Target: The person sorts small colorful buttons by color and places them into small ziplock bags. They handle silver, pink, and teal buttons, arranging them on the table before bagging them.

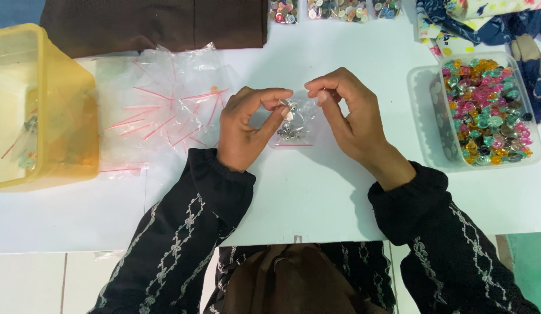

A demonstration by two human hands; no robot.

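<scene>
A small clear plastic bag with a red strip and several small silvery pieces inside hangs between my two hands above the white table. My left hand pinches its top left edge between thumb and forefinger. My right hand pinches the top right edge the same way. Both sleeves are black with white embroidery.
A heap of empty clear bags with red strips lies to the left. A yellow plastic tub stands at the far left. A clear tub of colourful beads sits at the right. Dark brown cloth and small bead containers line the far edge.
</scene>
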